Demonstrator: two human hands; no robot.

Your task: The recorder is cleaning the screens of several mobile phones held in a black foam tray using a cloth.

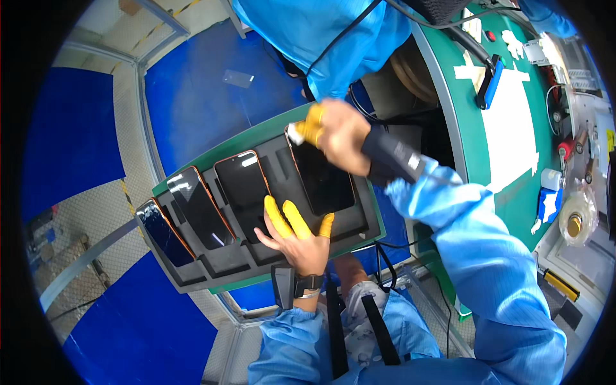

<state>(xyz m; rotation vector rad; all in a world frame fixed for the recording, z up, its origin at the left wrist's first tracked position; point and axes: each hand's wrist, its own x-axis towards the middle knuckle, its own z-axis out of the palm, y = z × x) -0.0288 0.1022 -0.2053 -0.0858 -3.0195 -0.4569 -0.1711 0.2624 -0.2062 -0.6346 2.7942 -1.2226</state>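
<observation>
My right hand (340, 136), smeared by motion and with yellow finger covers, is closed on a small white cloth (295, 133) at the upper left corner of a dark-screened phone (323, 178). This phone lies in the right part of a black foam tray (224, 260). Below it, my left hand (301, 244) has its fingers apart, two of them yellow-covered. Its covered thumb is at the phone's lower edge. Just left of those fingers lies an orange-edged phone (240, 189). Two more orange-edged phones, a larger one (200, 208) and a bluish one (165, 232), fill slots further left.
A person in a blue smock (346, 38) is close by at the far side. On the right stands a green-topped bench (513, 218) with white sheets, a blue-and-black handled tool (491, 83) and a tape roll (575, 221). Blue panels (192, 83) and metal rails surround the tray.
</observation>
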